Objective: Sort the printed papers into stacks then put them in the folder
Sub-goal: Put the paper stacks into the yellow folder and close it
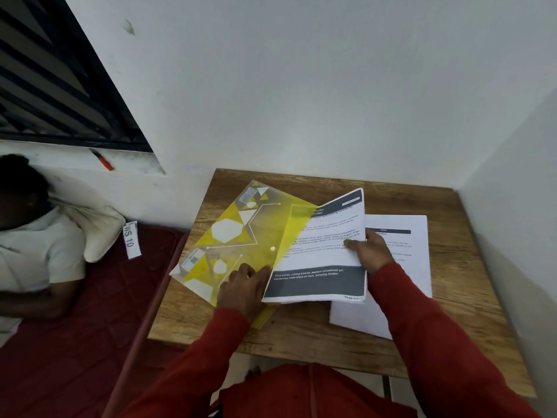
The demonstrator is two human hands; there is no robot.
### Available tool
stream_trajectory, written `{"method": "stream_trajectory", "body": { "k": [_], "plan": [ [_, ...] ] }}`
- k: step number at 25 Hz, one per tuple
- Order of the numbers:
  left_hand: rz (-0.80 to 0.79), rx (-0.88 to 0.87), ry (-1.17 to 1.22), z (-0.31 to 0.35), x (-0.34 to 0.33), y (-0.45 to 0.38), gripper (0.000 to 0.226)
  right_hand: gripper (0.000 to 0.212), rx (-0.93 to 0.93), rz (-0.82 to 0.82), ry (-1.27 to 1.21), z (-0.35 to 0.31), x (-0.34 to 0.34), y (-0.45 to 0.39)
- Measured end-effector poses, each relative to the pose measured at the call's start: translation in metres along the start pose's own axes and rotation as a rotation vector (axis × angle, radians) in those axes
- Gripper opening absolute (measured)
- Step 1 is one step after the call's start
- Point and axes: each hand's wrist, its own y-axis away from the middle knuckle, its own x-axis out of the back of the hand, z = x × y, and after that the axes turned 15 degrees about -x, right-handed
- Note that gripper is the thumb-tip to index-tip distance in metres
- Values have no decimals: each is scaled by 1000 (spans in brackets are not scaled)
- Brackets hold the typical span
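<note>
From the head view, the right hand (369,251) grips a stack of printed papers (319,263), its left edge inside the yellow folder (241,236) on the wooden surface (301,333). The left hand (245,285), fingers straight, presses the folder. A second stack (404,267) lies just to the right.

A wooden table (301,333) stands in a corner of plain white walls (301,86). To the left, a dark barred window (54,86) sits above a white sill (75,162) with what may be a red pen (104,160). Below lies a maroon mattress (75,342) with a white pillow (99,233)
</note>
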Motion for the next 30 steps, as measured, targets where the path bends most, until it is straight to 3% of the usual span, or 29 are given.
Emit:
{"method": "stream_trajectory", "body": {
  "k": [4, 9, 12, 14, 17, 22, 25, 28, 30],
  "plan": [
    [-71, 54, -18, -2, 1, 7, 56, 29, 44, 83, 16, 31, -18, -2],
    [-77, 177, -48, -2, 10, 23, 36, 32, 89, 258, 56, 56, -35, -2],
    [-9, 227, -135, -8, 9, 25, 42, 35, 90, 279, 36, 59, -39, 1],
    [-10, 221, -145, -15, 6, 22, 48, 34, 72, 286, 19, 59, -39, 0],
    [32, 143, -155, -20, 5, 22, 33, 31, 52, 289, -21, 63, -44, -3],
    [180, 51, -156, -20, 9, 19, 33, 28, -41, 180, -305, 65, -58, -2],
    [265, 0, -156, -12, 14, 11, 29, 38, -164, -31, -528, 57, -72, 3],
    [266, -46, -106, 1, 15, 7, 29, 54, -161, -149, -374, 60, -89, -2],
    [254, -34, -20, 0, 11, 6, 30, 48, -124, -127, -180, 59, -93, -8]
  ]
}}
